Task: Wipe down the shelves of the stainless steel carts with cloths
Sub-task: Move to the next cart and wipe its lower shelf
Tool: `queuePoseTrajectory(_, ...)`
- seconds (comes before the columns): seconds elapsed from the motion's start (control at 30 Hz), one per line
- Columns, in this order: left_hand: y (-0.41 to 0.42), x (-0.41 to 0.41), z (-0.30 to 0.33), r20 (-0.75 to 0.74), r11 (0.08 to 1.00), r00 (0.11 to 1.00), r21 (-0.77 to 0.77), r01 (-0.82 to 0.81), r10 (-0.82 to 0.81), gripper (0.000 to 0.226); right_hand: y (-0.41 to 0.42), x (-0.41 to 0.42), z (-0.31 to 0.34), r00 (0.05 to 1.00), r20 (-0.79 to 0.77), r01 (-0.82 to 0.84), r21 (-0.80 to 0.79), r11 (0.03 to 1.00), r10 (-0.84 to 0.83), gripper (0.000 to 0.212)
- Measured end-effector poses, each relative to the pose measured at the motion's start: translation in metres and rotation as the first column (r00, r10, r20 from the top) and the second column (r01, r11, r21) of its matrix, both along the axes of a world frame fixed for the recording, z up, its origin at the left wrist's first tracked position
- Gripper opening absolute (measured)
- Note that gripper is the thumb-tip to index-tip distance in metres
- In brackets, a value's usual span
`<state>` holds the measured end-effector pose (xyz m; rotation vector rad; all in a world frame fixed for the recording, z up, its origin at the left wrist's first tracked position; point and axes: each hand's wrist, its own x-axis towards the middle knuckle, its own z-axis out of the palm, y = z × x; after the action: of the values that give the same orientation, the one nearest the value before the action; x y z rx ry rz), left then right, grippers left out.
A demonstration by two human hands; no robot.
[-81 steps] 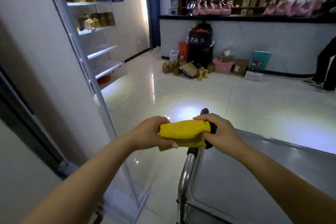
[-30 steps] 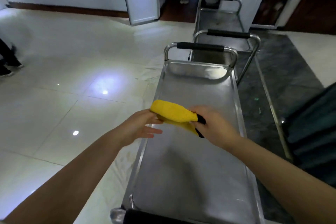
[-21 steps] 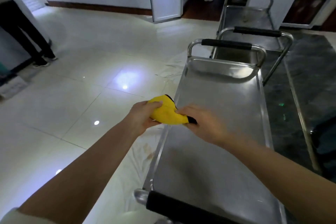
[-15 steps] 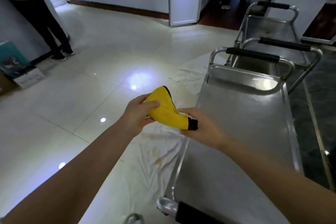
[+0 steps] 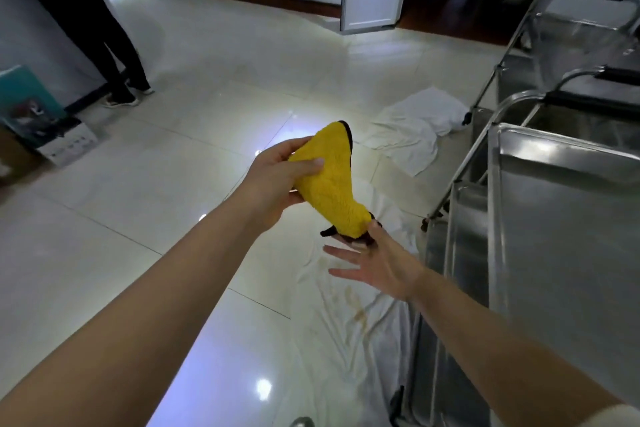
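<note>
Head view: yellow cloth [image 5: 332, 184] held in the air over the floor, left of the steel cart [image 5: 568, 253], not touching it. Left hand [image 5: 277, 184] grips the upper end, thumb curled over. Right hand [image 5: 377, 263] is spread with straight fingers, seemingly touching the lower dark-edged tip. Cloth's long axis slants down toward the cart; right hand nearer the shelf. Cart's lower shelves mostly cut off; contact at the tip unclear.
</note>
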<state>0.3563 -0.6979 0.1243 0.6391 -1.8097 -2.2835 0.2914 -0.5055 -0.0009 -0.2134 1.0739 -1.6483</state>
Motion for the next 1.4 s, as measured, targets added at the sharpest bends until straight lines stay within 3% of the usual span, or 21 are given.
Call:
queuePoseTrajectory(0.1, -0.031, -0.019, -0.005, 0.008, 1.0, 0.999, 0.001, 0.031, -0.031, 0.035, -0.024, -0.021, 0.004, 0.987, 0.142, 0.087, -0.034, 0.996, -0.082, 0.105)
queuePoseTrajectory(0.2, -0.046, -0.048, -0.012, 0.032, 0.997, 0.997, 0.028, 0.072, -0.072, 0.038, -0.043, -0.049, 0.003, 0.952, 0.219, 0.211, 0.034, 0.977, -0.213, 0.101)
queuePoseTrajectory(0.4, -0.067, -0.144, -0.026, 0.078, 0.972, 0.969, 0.005, 0.234, -0.234, 0.04, -0.079, -0.134, -0.014, 0.956, 0.13, 0.249, 0.108, 0.962, -0.262, 0.062)
queuePoseTrajectory(0.57, -0.093, -0.257, -0.039, 0.155, 0.923, 0.931, -0.153, 0.353, -0.331, 0.038, -0.084, -0.237, -0.023, 0.955, -0.006, 0.296, 0.109, 0.949, -0.297, 0.067)
queuePoseTrajectory(0.87, -0.097, -0.426, -0.067, 0.294, 0.723, 0.825, -0.397, 0.565, -0.483, 0.042, -0.059, -0.358, 0.001, 0.81, -0.159, 0.585, 0.166, 0.794, -0.564, 0.059)
queuePoseTrajectory(1.03, -0.066, -0.504, -0.095, 0.356, 0.528, 0.703, -0.477, 0.703, -0.615, 0.041, -0.037, -0.39, -0.005, 0.656, -0.199, 0.754, 0.208, 0.623, -0.728, 0.049)
queuePoseTrajectory(1.2, -0.032, -0.581, -0.124, 0.401, 0.291, 0.496, -0.471, 0.833, -0.77, 0.05, -0.02, -0.414, -0.023, 0.482, -0.253, 0.867, 0.273, 0.416, -0.839, 0.034)
queuePoseTrajectory(1.3, -0.02, -0.628, -0.147, 0.453, 0.095, 0.352, -0.498, 0.862, -0.819, 0.051, -0.019, -0.424, -0.041, 0.355, -0.307, 0.902, 0.361, 0.237, -0.883, 0.024)
queuePoseTrajectory(1.4, -0.01, -0.672, -0.172, 0.517, -0.142, 0.184, -0.528, 0.838, -0.836, 0.049, -0.027, -0.422, -0.067, 0.215, -0.384, 0.861, 0.508, -0.011, -0.898, 0.025)
